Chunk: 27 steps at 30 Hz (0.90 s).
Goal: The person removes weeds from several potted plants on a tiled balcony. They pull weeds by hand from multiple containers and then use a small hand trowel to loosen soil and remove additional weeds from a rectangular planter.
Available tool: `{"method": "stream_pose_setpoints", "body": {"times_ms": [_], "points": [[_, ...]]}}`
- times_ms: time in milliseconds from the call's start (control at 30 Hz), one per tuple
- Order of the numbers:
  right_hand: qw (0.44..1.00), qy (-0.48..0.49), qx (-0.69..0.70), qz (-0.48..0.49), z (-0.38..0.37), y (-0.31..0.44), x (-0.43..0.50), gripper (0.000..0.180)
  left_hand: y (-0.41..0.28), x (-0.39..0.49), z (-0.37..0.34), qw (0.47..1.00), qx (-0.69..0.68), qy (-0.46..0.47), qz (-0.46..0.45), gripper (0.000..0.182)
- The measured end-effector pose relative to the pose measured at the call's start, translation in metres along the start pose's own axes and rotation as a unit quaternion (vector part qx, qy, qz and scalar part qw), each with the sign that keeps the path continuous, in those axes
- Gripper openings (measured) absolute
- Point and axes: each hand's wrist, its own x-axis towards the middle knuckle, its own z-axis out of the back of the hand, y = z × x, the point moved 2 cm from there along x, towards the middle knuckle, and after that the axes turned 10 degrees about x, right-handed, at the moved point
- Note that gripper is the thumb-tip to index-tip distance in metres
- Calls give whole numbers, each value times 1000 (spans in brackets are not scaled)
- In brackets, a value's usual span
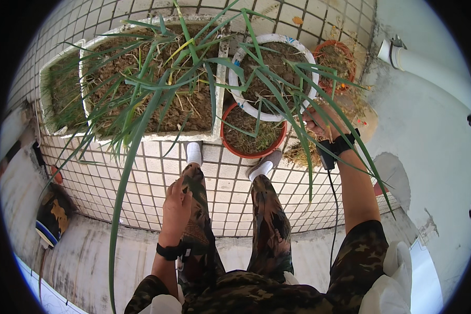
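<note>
My right hand (pixel 321 122) is at the lower right rim of a round white pot (pixel 313 59), its fingers bent among long green onion leaves (pixel 278 94); what it grips there is partly hidden. Over my left thigh hangs my left hand (pixel 176 210), fingers loosely bent, holding nothing visible. To the left, a white foam planter box (pixel 219 78) of brown soil bears many green onion plants (pixel 141 82), one long leaf reaching down past my left arm. A cable runs from the black wrist strap on my right arm.
A terracotta-coloured pot (pixel 255 155) stands just below the white one, another pot (pixel 352 59) to its upper right. Dry plants (pixel 304 153) lie near my right foot. A white pipe (pixel 416 66) runs along the right wall. At left lies a dark container (pixel 55 216).
</note>
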Motion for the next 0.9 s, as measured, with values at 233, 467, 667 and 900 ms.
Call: {"method": "stream_pose_setpoints", "body": {"times_ms": [233,467,667,900], "points": [[999,-30,-9,-39,-21,-11,-33,14,-1,-1,7,1000,3,-20,-9,45],[993,64,99,-11,-54,-16,-9,18,-4,0,3,1000,-2,-8,1,44],[959,-32,283,-7,-85,-67,-28,13,-8,-1,4,1000,1,-2,-6,43],[828,321,390,-246,-62,-28,-3,18,-3,2,9,1000,-1,-7,-13,44]]}}
